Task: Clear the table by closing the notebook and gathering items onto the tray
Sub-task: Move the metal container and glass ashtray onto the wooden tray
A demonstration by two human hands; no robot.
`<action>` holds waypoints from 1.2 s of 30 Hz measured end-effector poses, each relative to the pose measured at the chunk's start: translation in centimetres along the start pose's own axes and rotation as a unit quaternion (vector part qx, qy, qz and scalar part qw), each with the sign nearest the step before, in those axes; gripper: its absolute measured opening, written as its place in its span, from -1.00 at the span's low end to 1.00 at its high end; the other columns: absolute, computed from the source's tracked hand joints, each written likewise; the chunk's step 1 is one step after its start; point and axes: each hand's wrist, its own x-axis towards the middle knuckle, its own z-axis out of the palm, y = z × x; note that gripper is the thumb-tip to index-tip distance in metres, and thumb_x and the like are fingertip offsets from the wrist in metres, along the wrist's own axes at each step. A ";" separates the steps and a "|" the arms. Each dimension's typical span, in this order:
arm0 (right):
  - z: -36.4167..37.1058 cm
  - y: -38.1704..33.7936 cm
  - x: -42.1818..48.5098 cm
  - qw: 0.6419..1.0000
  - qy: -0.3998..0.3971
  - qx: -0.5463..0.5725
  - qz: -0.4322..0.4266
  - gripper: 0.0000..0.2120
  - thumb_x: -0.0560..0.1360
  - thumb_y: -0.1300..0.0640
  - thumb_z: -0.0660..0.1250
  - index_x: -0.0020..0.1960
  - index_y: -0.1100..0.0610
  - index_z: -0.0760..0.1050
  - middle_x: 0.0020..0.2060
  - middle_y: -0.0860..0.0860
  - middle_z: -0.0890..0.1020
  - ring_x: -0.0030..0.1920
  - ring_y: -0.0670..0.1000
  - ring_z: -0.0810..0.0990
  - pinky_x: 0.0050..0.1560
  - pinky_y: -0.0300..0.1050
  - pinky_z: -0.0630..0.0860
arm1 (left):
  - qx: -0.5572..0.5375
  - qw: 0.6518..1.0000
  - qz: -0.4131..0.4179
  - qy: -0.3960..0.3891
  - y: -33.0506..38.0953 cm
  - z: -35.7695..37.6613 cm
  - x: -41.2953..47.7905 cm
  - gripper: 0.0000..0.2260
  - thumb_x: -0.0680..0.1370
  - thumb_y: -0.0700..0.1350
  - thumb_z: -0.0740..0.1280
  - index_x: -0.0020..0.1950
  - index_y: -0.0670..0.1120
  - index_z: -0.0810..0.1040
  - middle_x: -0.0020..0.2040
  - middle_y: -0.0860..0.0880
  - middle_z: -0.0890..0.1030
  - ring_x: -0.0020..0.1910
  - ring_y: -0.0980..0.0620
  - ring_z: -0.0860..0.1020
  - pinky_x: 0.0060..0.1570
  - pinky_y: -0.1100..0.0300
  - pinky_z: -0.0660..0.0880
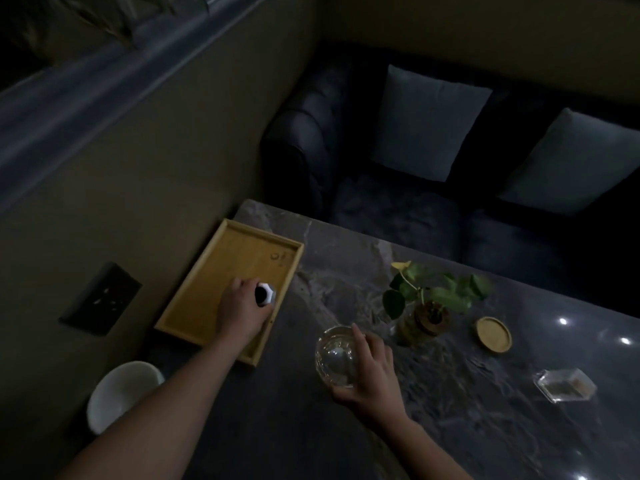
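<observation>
Reaching over the wooden tray (194, 299), the left hand (242, 311) curls closed around a small object (266, 293) with a pale, faceted end and a dark body, held just past its fingertips and low above the tray's bare floor; whether it touches the wood I cannot tell in this dim light. The tray is a shallow yellow rectangle with a raised rim, lying at the corner of the dark marbled table (467, 427). The right hand (372, 372) wraps a clear round glass (336, 356), fingers over its far rim and thumb at the near side. Beyond that hand stands a leafy plant in a jar (424, 306), with a round wooden coaster (493, 334) farther right.
</observation>
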 end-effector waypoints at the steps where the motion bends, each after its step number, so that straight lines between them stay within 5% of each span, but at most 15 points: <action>1: 0.0 -0.2 0.4 1.000 0.000 0.000 0.003 0.08 0.17 -0.26 0.42 0.59 -0.06 0.04 0.37 -0.03 0.28 0.32 0.03 0.26 0.31 -0.10 0.32 | 0.002 1.000 0.001 -0.006 0.0 0.2 0.7 -0.47 0.39 0.01 0.51 0.31 -0.08 0.48 0.19 -0.15 0.47 0.10 -0.19 0.49 0.02 0.03 0.43; 5: 0.0 -0.5 2.0 1.000 0.003 -0.005 0.014 0.08 0.17 -0.27 0.42 0.58 -0.07 0.05 0.37 -0.03 0.29 0.31 0.03 0.28 0.26 -0.15 0.29 | 0.005 1.000 0.004 -0.027 0.0 1.0 2.6 -0.45 0.40 0.00 0.50 0.33 -0.10 0.47 0.20 -0.16 0.46 0.13 -0.21 0.48 0.07 0.01 0.45; 17: -0.6 -0.8 4.2 0.999 -0.005 -0.006 0.033 0.08 0.18 -0.30 0.38 0.59 -0.05 0.04 0.44 0.09 0.26 0.44 0.15 0.18 0.38 0.11 0.30 | -0.050 0.998 0.007 -0.035 0.5 0.8 2.6 -0.42 0.43 -0.05 0.49 0.39 -0.07 0.38 0.30 -0.17 0.41 0.24 -0.19 0.43 0.17 -0.12 0.46; 26: -1.3 -1.3 4.2 1.000 -0.003 -0.016 -0.024 0.06 0.22 -0.26 0.46 0.59 -0.06 0.04 0.40 0.03 0.26 0.39 0.09 0.22 0.26 -0.08 0.26 | 0.016 0.987 0.078 0.141 -2.2 1.8 -9.3 -0.61 0.47 -0.03 0.30 0.25 -0.16 0.49 0.16 -0.21 0.50 0.09 -0.24 0.49 0.04 -0.11 0.46; 36: 0.1 -6.9 6.7 0.982 -0.056 -0.054 -0.173 0.04 0.25 -0.25 0.47 0.58 -0.07 0.02 0.41 0.03 0.25 0.35 0.06 0.23 0.30 0.02 0.38 | 0.107 0.991 -0.023 0.074 -7.6 5.0 -14.9 -0.39 0.55 0.14 0.13 0.52 -0.15 0.23 0.51 -0.31 0.22 0.49 -0.30 0.18 0.45 -0.23 0.18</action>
